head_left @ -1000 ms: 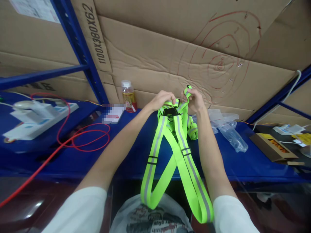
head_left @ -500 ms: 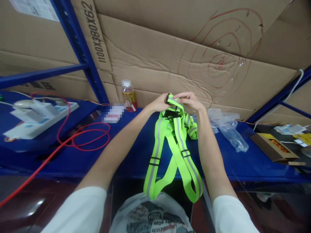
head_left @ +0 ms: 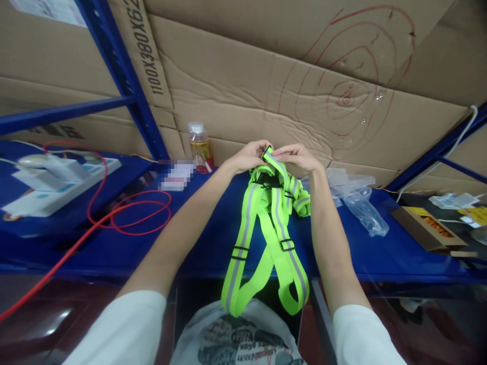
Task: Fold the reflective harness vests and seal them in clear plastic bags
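Observation:
A neon-green reflective harness [head_left: 243, 238] with grey stripes and black sliders lies bunched on the blue table, two of its strap loops hanging over the front edge. My left hand [head_left: 253, 155] grips a black buckle [head_left: 268, 152] at the harness's upper end. Just right of it, my right hand [head_left: 299, 158] pinches the green strap that runs through this buckle. Both hands are closed, held above the bundled part of the harness. Some left fingertips are hidden behind the buckle and strap.
A capped bottle [head_left: 201, 148] stands against the cardboard wall. Clear plastic bags [head_left: 363, 208] lie to the right, beside an open cardboard box [head_left: 426, 230]. At left are a white power strip [head_left: 57, 187] and a coiled red cable [head_left: 140, 203]. Blue shelf posts flank the table.
The buckle and strap end have turned and tilted between my hands, with the strap now slanting down to the right. The hanging loops have swung slightly left.

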